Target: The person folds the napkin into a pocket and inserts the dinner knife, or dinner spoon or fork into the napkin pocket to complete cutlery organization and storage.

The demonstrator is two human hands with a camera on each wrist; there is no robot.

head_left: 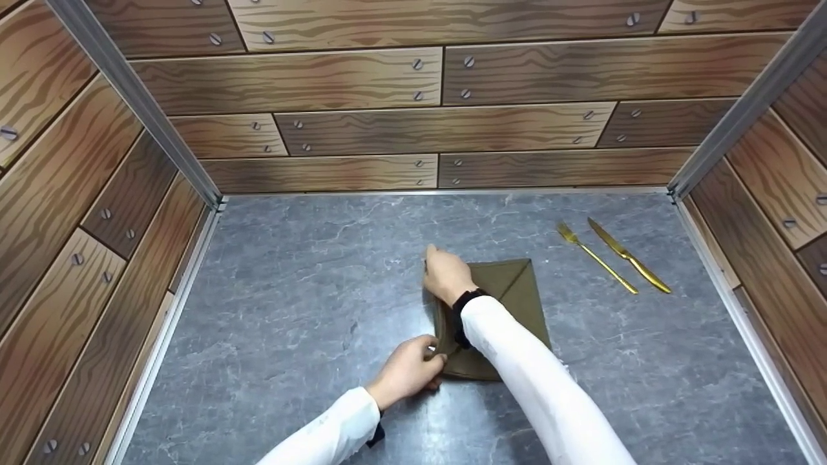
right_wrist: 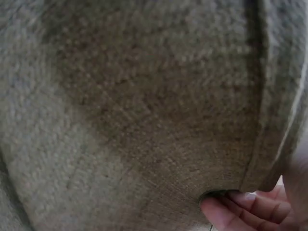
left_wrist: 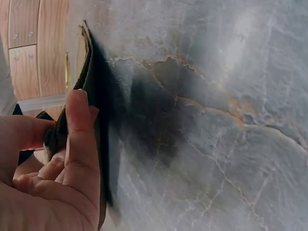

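A folded olive-brown cloth napkin (head_left: 517, 300) lies on the grey marbled table, with diagonal fold lines showing. My left hand (head_left: 408, 368) pinches its near left edge; in the left wrist view, thumb and fingers (left_wrist: 79, 130) grip the layered edge, which stands up from the table. At the far left corner, my right hand (head_left: 447, 274) holds the napkin with curled fingers, and its forearm crosses over the cloth. Woven napkin fabric (right_wrist: 159, 106) fills most of the right wrist view, where fingertips (right_wrist: 224, 214) hold a bent edge at lower right.
A gold fork (head_left: 601, 261) and a gold knife (head_left: 630, 255) lie side by side to the right of the napkin. Wood-patterned panels (head_left: 362, 132) wall the table (head_left: 291, 290) at the back and both sides, with metal rails along the edges.
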